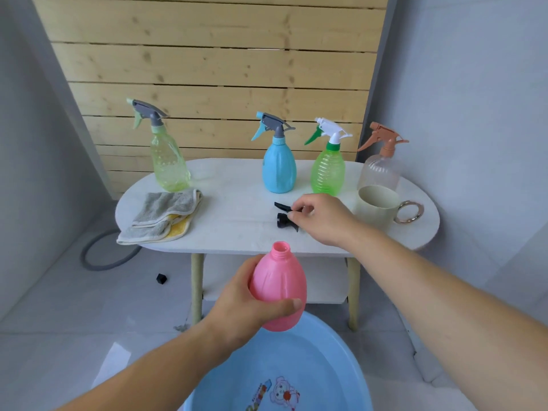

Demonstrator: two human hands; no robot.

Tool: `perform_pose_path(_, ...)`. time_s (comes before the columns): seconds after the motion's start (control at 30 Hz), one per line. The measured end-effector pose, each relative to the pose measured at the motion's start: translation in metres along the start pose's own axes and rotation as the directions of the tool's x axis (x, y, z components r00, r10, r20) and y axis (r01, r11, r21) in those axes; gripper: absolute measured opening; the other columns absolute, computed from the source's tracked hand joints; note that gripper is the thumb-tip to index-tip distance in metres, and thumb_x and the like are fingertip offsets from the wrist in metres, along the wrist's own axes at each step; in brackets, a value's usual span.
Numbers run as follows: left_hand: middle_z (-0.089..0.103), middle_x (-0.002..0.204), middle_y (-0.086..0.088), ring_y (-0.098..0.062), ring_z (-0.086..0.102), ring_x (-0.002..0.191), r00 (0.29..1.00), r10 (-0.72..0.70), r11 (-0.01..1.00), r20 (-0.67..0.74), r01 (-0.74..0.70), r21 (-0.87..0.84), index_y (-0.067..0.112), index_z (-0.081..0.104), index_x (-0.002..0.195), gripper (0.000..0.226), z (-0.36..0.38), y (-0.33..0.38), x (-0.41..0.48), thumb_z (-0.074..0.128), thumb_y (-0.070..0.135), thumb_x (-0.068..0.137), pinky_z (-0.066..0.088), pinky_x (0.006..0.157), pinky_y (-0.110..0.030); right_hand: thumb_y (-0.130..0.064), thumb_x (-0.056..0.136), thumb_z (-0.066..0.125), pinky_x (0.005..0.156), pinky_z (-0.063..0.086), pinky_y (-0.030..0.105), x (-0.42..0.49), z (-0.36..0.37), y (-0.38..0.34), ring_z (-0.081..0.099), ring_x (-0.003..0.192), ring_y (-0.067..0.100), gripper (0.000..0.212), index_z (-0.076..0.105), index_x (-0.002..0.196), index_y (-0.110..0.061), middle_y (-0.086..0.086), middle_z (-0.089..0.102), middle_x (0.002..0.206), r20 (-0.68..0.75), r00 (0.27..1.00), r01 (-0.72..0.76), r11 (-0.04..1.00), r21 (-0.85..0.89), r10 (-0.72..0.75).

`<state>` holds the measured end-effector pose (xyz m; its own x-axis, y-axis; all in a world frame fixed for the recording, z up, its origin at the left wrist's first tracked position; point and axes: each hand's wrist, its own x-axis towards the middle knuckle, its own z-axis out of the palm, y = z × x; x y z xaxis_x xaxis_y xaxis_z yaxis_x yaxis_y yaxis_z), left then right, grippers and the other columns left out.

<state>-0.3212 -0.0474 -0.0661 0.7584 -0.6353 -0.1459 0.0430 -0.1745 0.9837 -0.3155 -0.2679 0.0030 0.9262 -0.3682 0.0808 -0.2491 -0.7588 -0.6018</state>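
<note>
Here's my view: blue basin [332,351] down front, white table [237,203] behind it. My left hand [246,307] is wrapped around the open-necked pink bottle [278,286], holding it just above the basin's far rim. Right hand [323,218] is out on the table, fingertips pinching the little black sprayer head [284,218] lying there.

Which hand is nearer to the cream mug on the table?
Right. The right hand pinches the black spray head just beside the mug; the left hand holds the pink bottle farther off, above the blue basin.
</note>
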Motion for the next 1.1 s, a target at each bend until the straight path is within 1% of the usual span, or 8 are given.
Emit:
perform_pose_path(0.17,0.068,0.102,0.031,-0.005,0.07,0.096,0.999,-0.007,1.0,-0.031,0.006,-0.008,0.047,0.06,0.122,0.082,-0.025,-0.005,-0.01,0.097,0.037,0.05,0.063,0.088,-0.039,-0.055,0.088,0.058,0.101,0.04,0.035,0.022,0.04,0.007,0.041,0.121,0.031,0.048,0.055,0.133,-0.037,0.008,0.037,0.116,0.071,0.992,-0.093,0.982,-0.167,0.106)
perform_pose_path(0.27,0.072,0.11,0.014,-0.013,0.071,0.101,0.997,-0.017,1.0,-0.076,0.016,-0.006,0.049,0.061,0.122,0.086,-0.038,-0.007,-0.012,0.097,0.042,0.045,0.063,0.087,-0.041,-0.059,0.087,0.057,0.103,0.038,0.037,0.026,0.049,0.006,0.034,0.126,0.033,0.052,0.052,0.134,-0.038,0.011,0.037,0.126,0.058,0.989,-0.119,0.965,-0.232,0.136)
perform_pose_path(0.47,0.071,0.111,0.007,-0.012,0.072,0.095,0.994,-0.009,1.0,-0.105,0.007,-0.018,0.042,0.06,0.124,0.082,-0.05,0.001,-0.019,0.095,0.034,0.05,0.059,0.069,-0.024,-0.052,0.085,0.065,0.092,0.044,0.035,0.023,0.051,0.008,0.048,0.113,0.033,0.035,0.063,0.113,-0.031,0.01,0.053,0.116,0.027,0.986,-0.155,0.972,-0.178,0.162)
perform_pose_path(0.57,0.068,0.115,0.002,-0.016,0.07,0.099,0.994,-0.009,1.0,-0.112,0.007,-0.019,0.04,0.058,0.126,0.082,-0.054,0.005,-0.022,0.094,0.032,0.052,0.057,0.066,-0.021,-0.04,0.083,0.074,0.063,0.043,0.017,0.013,0.033,-0.001,0.059,0.08,0.019,0.021,0.067,0.095,-0.025,-0.002,0.061,0.088,-0.026,0.996,-0.084,0.993,0.077,0.086)
perform_pose_path(0.63,0.068,0.117,0.001,-0.018,0.07,0.101,0.993,-0.01,1.0,-0.116,0.008,-0.018,0.038,0.058,0.127,0.082,-0.056,0.008,-0.025,0.096,0.03,0.055,0.057,0.065,-0.021,-0.032,0.083,0.077,0.049,0.036,0.008,0.002,0.013,-0.016,0.055,0.067,0.008,0.021,0.066,0.099,-0.022,-0.006,0.06,0.083,-0.092,0.994,-0.038,0.982,0.187,0.055)
perform_pose_path(0.8,0.068,0.114,0.002,-0.017,0.07,0.099,0.995,-0.004,1.0,-0.105,0.003,-0.015,0.037,0.058,0.125,0.08,-0.06,0.01,-0.035,0.096,0.028,0.056,0.058,0.066,-0.023,-0.036,0.078,0.081,0.08,0.039,0.02,-0.034,-0.034,-0.046,0.055,0.091,0.014,0.03,0.066,0.104,-0.032,0.003,0.051,0.114,-0.185,0.974,0.125,0.991,-0.041,-0.13)
perform_pose_path(0.97,0.068,0.114,0.004,-0.018,0.069,0.101,0.995,0.007,1.0,-0.096,-0.006,0.017,0.042,0.057,0.123,0.08,-0.056,0.01,-0.042,0.098,0.031,0.055,0.061,0.071,-0.028,-0.031,0.077,0.082,0.087,0.045,0.028,-0.066,-0.062,-0.06,0.054,0.088,0.015,0.032,0.066,0.104,-0.033,-0.002,0.048,0.118,-0.19,0.961,0.176,0.973,-0.152,-0.203)
perform_pose_path(1.1,0.068,0.112,0.008,-0.015,0.069,0.101,0.995,0.032,0.998,-0.096,-0.026,0.06,0.045,0.058,0.121,0.086,-0.05,0.008,-0.044,0.094,0.045,0.043,0.063,0.077,-0.03,-0.028,0.077,0.083,0.098,0.048,0.043,-0.078,-0.066,-0.063,0.055,0.102,0.023,0.036,0.067,0.109,-0.032,0.003,0.042,0.136,-0.221,0.952,0.168,0.965,-0.202,-0.212)
